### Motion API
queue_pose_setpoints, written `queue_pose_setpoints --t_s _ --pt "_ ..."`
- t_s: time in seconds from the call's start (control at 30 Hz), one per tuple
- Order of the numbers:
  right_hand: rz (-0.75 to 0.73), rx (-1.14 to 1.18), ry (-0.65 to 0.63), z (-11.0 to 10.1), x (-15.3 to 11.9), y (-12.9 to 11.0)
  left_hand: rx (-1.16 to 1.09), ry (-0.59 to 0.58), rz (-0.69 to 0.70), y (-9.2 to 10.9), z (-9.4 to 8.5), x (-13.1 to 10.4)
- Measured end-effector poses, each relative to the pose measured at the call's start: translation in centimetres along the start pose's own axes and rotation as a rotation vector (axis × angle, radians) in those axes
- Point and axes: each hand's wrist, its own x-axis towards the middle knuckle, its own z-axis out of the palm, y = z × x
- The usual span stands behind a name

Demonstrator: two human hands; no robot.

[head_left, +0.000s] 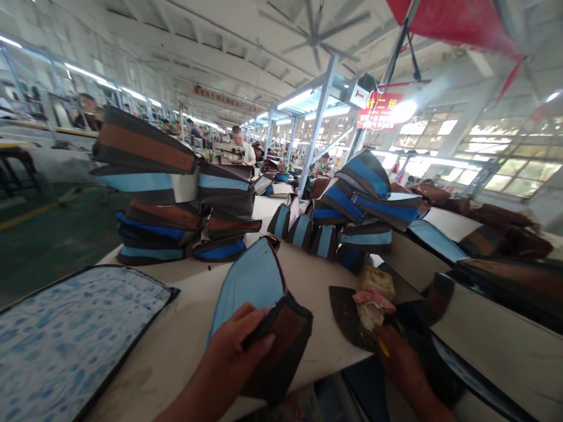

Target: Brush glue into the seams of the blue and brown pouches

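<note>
My left hand [233, 346] is closed on a bag piece, thumb on one side and fingers on the other. The bag piece [281, 346] has a brown and dark-grey band folded against a light blue panel, tilted up off the table. My right hand [400, 357] is closed around a thin yellow-handled tool [383, 346]; the tool's working end is hidden. Right beside that hand stands a grubby yellowish container [377, 284] with a pink cloth [373, 300] wrapped about it. A dark stained scrap [349, 316] lies under and beside the container.
The cream worktable [308, 275] carries stacked brown, blue and grey bag pieces [149, 181] at the back left and another pile [365, 193] at the back right. A patterned panel [83, 334] lies at left. Large cream panels [497, 346] crowd the right side. A person [246, 152] sits farther back.
</note>
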Motion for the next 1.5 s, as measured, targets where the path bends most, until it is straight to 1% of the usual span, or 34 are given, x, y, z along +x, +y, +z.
queue_pose_setpoints --t_s 0.07,0.1,0.13,0.17,0.2,0.23,0.27,0.3,0.33,0.37,0.4,0.47,0.5,0.57,0.6,0.67,0.73,0.8,0.83,0.9,1.0,1.07,1.13,1.2,1.27,1.33,1.43,1.5 --pt "-0.008 0.028 0.049 -1.2 0.4 -1.7 -0.013 -0.018 -0.001 0.1 0.2 0.3" --pt "0.001 0.057 0.093 -2.0 0.8 -3.2 -0.020 -0.019 0.001 0.1 0.3 0.4" --pt "0.008 0.087 0.151 -3.1 1.3 -5.2 -0.026 -0.023 0.005 0.1 0.5 0.6" --pt "0.058 0.190 0.262 -4.3 1.9 -7.5 -0.029 -0.024 0.009 0.1 0.7 0.7" --pt "0.134 0.289 0.320 -5.6 2.4 -10.1 -0.027 -0.027 0.015 0.2 0.9 0.9" --pt "0.184 0.407 0.365 -6.8 3.0 -12.9 -0.022 -0.028 0.018 0.2 1.1 1.0" --pt "0.185 0.530 0.372 -8.0 3.5 -15.6 -0.017 -0.028 0.018 0.3 1.3 1.2" --pt "0.147 0.620 0.386 -8.9 3.8 -18.1 -0.012 -0.028 0.016 0.3 1.6 1.3" --pt "0.078 0.681 0.404 -9.6 4.1 -20.4 -0.011 -0.022 0.011 0.4 1.9 1.3" --pt "-0.019 0.699 0.389 -10.1 4.3 -22.3 -0.012 -0.014 0.005 0.5 2.2 1.4" --pt "-0.108 0.690 0.383 -10.2 4.5 -23.8 -0.018 -0.007 -0.002 0.5 2.5 1.4" --pt "-0.299 0.599 0.344 -10.0 4.6 -25.9 -0.030 -0.004 -0.006 0.6 3.0 1.3" --pt "-0.381 0.548 0.318 -9.7 4.7 -26.4 -0.034 -0.007 -0.003 0.7 3.2 1.3" --pt "-0.509 0.458 0.273 -9.0 4.7 -26.5 -0.035 -0.014 0.002 0.9 3.3 1.2" --pt "-0.550 0.424 0.260 -8.8 4.6 -26.2 -0.035 -0.010 0.001 1.0 3.3 1.2" --pt "-0.587 0.358 0.248 -8.8 4.4 -25.1 -0.042 0.010 -0.009 1.3 3.0 1.1" --pt "-0.585 0.290 0.270 -9.3 4.2 -23.9 -0.052 0.030 -0.017 1.5 2.7 1.0" --pt "-0.574 0.243 0.314 -10.1 4.0 -23.4 -0.055 0.035 -0.007 1.5 2.6 1.0" --pt "-0.569 0.236 0.346 -10.4 4.0 -23.5 -0.054 0.030 0.001 1.5 2.7 1.0" --pt "-0.556 0.282 0.372 -10.7 4.0 -24.5 -0.060 0.026 0.016 1.5 2.9 1.1" --pt "-0.587 0.421 0.311 -9.8 4.1 -26.3 -0.085 0.048 0.015 1.5 3.4 1.0" --pt "-0.617 0.454 0.279 -8.8 3.9 -26.5 -0.097 0.055 0.010 1.4 3.4 0.9" --pt "-0.596 0.432 0.301 -8.0 3.6 -25.7 -0.089 0.039 0.003 1.3 3.1 0.7" --pt "-0.541 0.400 0.331 -7.8 3.2 -24.3 -0.077 0.017 0.007 1.1 2.9 0.6" --pt "-0.514 0.361 0.354 -8.1 2.9 -23.3 -0.074 0.004 0.008 0.8 2.9 0.5" --pt "-0.510 0.321 0.400 -8.7 2.9 -23.0 -0.079 0.021 0.000 0.7 3.0 0.5" --pt "-0.452 0.333 0.476 -9.5 3.3 -24.1 -0.080 0.048 -0.036 0.6 3.2 0.7" --pt "-0.427 0.400 0.472 -9.4 3.7 -25.1 -0.086 0.041 -0.046 0.5 3.3 0.7"
